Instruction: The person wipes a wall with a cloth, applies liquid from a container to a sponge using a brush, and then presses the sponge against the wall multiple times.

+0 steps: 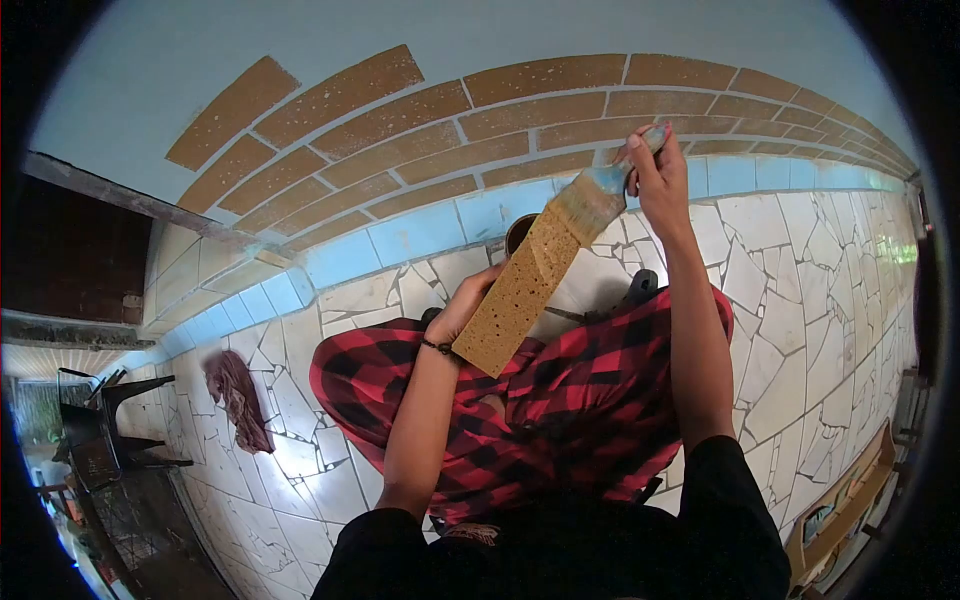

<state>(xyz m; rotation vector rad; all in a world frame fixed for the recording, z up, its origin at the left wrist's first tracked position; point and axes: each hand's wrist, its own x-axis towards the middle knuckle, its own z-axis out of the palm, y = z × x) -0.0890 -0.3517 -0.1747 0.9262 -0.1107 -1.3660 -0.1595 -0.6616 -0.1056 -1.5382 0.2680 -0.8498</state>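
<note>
A long tan rectangular sponge-like block (520, 295) with small dark holes lies tilted above my lap. My left hand (466, 305) holds it from beneath along its left edge, with most fingers hidden behind it. The wide bristles of a paintbrush (592, 205) rest on the block's upper end. My right hand (658, 180) is closed round the brush's handle. Just behind the block, near the wall, stands a dark round container (520, 234), partly covered by it.
Brown brick shapes (545, 80) cover the lower wall above a light blue tile strip (415, 232). A crumpled cloth (238, 400) lies on the mosaic floor at left. Black chairs (105, 430) stand at far left; a wooden box (845, 510) sits at lower right.
</note>
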